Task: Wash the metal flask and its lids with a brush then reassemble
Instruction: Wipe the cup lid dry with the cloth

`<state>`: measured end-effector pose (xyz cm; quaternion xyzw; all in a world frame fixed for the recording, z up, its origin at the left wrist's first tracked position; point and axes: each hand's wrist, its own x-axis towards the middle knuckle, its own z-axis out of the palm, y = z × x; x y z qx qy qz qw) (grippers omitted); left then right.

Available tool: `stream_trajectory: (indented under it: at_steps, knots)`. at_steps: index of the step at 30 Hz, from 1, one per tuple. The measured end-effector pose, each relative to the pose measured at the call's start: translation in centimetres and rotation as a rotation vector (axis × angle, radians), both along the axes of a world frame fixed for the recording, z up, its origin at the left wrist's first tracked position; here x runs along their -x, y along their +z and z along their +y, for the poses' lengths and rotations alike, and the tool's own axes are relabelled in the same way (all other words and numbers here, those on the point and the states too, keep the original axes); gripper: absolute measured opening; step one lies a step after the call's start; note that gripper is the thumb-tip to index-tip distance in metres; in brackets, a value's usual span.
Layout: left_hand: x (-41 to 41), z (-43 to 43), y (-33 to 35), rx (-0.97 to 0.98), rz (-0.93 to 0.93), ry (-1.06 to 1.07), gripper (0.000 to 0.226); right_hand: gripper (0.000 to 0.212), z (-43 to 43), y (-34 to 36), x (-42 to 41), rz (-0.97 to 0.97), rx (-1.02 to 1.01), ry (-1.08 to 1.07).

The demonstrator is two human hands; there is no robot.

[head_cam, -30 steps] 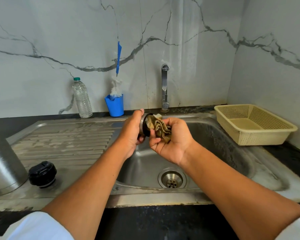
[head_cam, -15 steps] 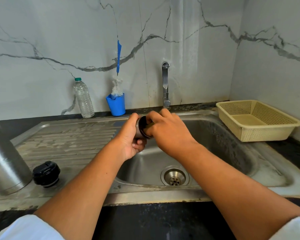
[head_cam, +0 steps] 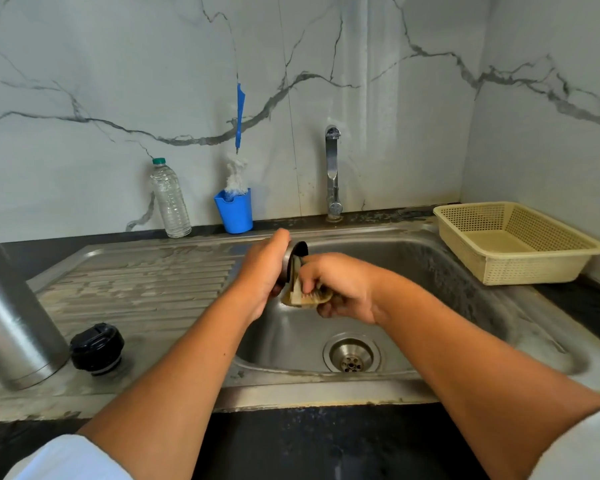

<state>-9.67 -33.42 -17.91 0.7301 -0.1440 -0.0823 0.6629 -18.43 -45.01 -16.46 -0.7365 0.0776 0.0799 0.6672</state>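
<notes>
Flask (head_cam: 14,323) of brushed steel stands on the drainboard (head_cam: 146,282) at my far left, its black stopper (head_cam: 97,348) just beside it. Over the sink (head_cam: 430,271) my left hand (head_cam: 262,271) wraps round the steel cup lid (head_cam: 293,258) (dark inside, mouth turned right), and my right hand (head_cam: 340,285), fingers curled, clutches a crumpled tan cloth (head_cam: 305,296) against its rim.

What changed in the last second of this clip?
The right hand rolled from palm-up to knuckles-up, wiping the cloth across the mouth of the metal lid. It now sits lower, with the cloth bunched below the rim. The left hand kept its grip on the metal lid. The flask, black lid and brush did not move.
</notes>
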Motion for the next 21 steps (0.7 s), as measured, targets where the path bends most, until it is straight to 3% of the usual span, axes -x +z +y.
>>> stream_trajectory:
  at_steps: [3,7,12,21]
  knots:
    - [0.0,-0.4,-0.1,-0.007,-0.133,-0.029,0.035,0.017,-2.0,-0.3,0.2,0.154,-0.561,0.097]
    - [0.1,-0.7,0.0,0.021,-0.200,-0.030,0.032,0.019,-3.5,-0.4,0.1,0.117,-0.855,0.063]
    - [-0.7,0.5,0.6,0.248,-0.012,0.080,0.026,0.019,-4.6,-0.1,-0.2,0.008,-0.940,-0.042]
    - [-1.2,0.9,0.2,0.235,0.069,0.068,0.031,0.043,-4.0,0.1,-0.2,-0.082,-0.912,-0.166]
